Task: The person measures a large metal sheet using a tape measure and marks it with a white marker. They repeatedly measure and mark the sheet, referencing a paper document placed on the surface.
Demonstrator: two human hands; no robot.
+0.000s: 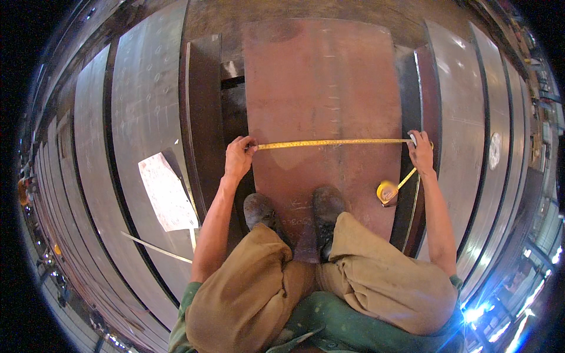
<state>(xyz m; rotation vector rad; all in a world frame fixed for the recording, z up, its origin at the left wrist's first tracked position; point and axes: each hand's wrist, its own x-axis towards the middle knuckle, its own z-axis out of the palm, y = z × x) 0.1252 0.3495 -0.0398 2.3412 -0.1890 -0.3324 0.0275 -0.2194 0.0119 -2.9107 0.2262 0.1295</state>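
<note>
- From my end, long grey beams [147, 88] run in rows left of the grip.
- I see more grey beams [462, 94] right of it.
- Beyond it, brown floor [229, 23].
- Behind it, rightward, I get a glaring blue-white light [472, 313].

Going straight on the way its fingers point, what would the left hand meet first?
The left hand would first meet the yellow tape strip, whose end it seems to pinch. Beyond, the line seems to run along the strip, over the reddish-brown plate, toward the right hand; clearance is unclear.

Reddish-brown plate [365, 76]; yellow tape measure [387, 192], dark boots [328, 212] on top.
</note>
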